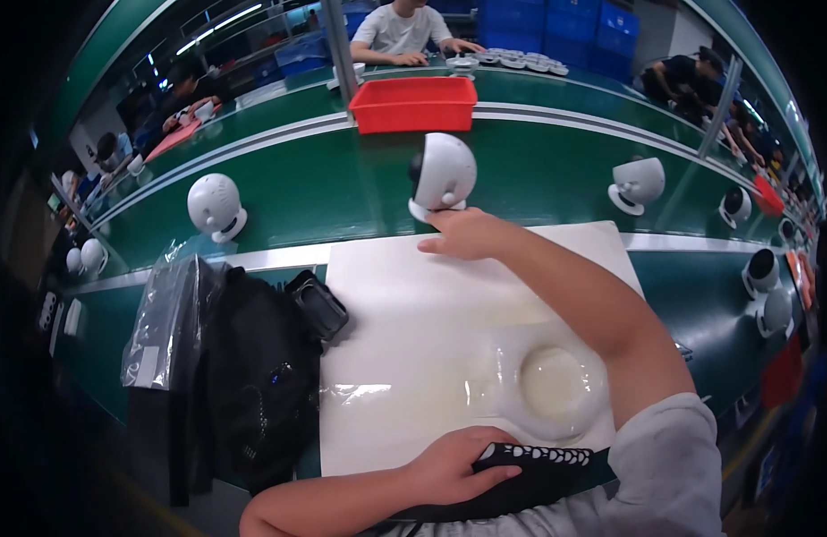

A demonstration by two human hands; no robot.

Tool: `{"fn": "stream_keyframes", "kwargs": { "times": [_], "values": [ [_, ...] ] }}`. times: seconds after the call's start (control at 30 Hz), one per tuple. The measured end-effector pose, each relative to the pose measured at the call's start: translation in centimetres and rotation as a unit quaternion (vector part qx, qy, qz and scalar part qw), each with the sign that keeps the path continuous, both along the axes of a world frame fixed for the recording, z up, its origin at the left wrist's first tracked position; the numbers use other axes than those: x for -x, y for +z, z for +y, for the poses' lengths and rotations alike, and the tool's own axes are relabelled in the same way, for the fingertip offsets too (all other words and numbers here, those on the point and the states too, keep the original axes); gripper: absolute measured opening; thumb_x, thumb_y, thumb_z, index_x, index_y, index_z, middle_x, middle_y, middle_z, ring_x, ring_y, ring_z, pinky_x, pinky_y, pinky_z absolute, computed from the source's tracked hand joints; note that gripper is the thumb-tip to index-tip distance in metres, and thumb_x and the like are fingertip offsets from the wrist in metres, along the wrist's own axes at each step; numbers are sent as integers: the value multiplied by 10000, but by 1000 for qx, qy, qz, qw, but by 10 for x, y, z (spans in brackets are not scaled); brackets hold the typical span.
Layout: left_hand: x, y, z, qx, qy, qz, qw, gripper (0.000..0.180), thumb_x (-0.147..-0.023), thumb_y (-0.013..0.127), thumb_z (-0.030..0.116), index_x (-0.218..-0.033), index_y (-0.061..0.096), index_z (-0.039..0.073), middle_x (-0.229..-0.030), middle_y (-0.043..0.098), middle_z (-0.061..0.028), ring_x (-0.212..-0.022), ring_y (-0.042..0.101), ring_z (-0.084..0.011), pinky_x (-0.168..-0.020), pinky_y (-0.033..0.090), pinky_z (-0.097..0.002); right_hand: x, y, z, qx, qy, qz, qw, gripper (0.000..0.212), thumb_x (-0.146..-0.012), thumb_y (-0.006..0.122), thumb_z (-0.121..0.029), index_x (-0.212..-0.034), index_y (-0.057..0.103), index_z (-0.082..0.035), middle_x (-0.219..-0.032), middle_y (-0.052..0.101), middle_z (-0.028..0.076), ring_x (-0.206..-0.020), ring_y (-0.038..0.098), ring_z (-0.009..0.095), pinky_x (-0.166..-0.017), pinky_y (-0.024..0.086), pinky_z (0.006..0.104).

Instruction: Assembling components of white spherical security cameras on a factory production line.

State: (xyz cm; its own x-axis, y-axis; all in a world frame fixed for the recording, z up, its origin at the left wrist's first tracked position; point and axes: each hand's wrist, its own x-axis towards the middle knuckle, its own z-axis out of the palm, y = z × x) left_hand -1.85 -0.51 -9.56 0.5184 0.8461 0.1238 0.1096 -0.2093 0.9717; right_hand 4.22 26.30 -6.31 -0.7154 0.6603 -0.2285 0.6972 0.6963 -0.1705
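Observation:
My right hand (467, 234) reaches across to a white ball-shaped security camera (449, 170) that stands on its round foot on the green belt. The fingertips are at the camera's foot, and the thumb points away from it, apart from the fingers. Low in front of me, my left hand (462, 465) is closed around a black, soft-looking thing with a row of white marks (530, 461). Its exact kind I cannot make out. Between my arms, a white moulded holder with a round hollow (556, 380) lies on a white board (395, 331).
More white cameras stand on the belt (306, 188), one to the left (214, 206) and one to the right (638, 183). A red bin (413, 105) sits beyond. Left of the board lie a black bag (261, 376) and clear plastic (172, 313). Co-workers sit across and along the line.

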Motion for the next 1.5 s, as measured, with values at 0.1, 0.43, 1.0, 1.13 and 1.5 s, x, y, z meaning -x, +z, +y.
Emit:
{"fn": "stream_keyframes", "kwargs": {
  "times": [0.1, 0.43, 1.0, 1.13, 1.5],
  "values": [
    [1, -2, 2, -26, 0, 8, 1000, 288, -773, 592, 212, -963, 535, 2, -865, 568, -155, -800, 550, -308, -700, 442, -328, 17, -44, 7, -222, -87, 101, 966, 510, -827, 456, -383, -1198, 406, -37, -1197, 447, 183, -1099, 435, 310, -897, 364, 356],
    [6, 8, 3, -91, -12, -4, 996, 228, -708, 660, 112, -899, 586, 14, -798, 591, -117, -710, 580, -233, -641, 455, -279, -65, 31, -16, -293, -159, 237, 913, 171, -768, 564, -180, -879, 581, -51, -795, 604, 141, -749, 584, 286, -650, 459, 359],
    [-11, 12, -8, -196, -12, -76, 978, 122, -683, 625, 14, -798, 585, 27, -824, 614, -99, -722, 594, -228, -617, 456, -279, -177, 47, -209, 166, -289, 521, 786, 199, -851, 518, -216, -889, 550, -23, -639, 523, -36, -566, 448, 11, -524, 351, 142],
    [-9, 12, -12, -199, 21, -54, 978, 130, -677, 628, 9, -799, 589, 28, -813, 612, -91, -713, 591, -217, -604, 457, -274, -171, 34, -236, -139, -255, 561, 776, 244, -781, 585, -162, -968, 522, -18, -774, 543, 24, -692, 494, 99, -612, 390, 219],
    [-9, 11, -13, -157, 35, -43, 986, 130, -678, 636, 14, -800, 594, 24, -780, 606, -91, -689, 584, -215, -592, 452, -272, -138, 4, -297, -339, -55, 422, 839, 219, -582, 709, -75, -780, 617, -62, -926, 552, 16, -863, 519, 208, -687, 407, 315]
  ]
}}
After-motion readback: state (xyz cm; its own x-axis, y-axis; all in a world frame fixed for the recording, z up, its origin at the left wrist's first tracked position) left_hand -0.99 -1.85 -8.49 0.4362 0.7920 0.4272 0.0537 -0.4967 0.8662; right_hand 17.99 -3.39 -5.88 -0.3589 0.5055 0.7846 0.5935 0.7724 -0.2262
